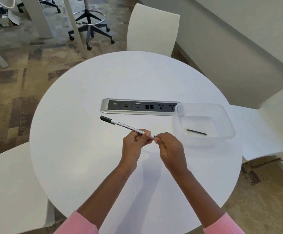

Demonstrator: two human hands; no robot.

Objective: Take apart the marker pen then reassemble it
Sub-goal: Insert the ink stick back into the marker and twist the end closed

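Note:
The marker pen (124, 124) has a white printed barrel and a black cap at its far-left end. My left hand (134, 142) grips the barrel near its right end and holds it above the white round table (86, 149). My right hand (169, 146) pinches a small black part at the barrel's right tip; my fingers mostly hide that part. A thin black rod (197, 132) lies inside the clear plastic container (228, 122) at the right.
A silver power and data socket strip (107, 107) is set into the table behind the pen, its right end under the container. White chairs stand at the far side, left and right. A wheeled stool stands on the carpet beyond.

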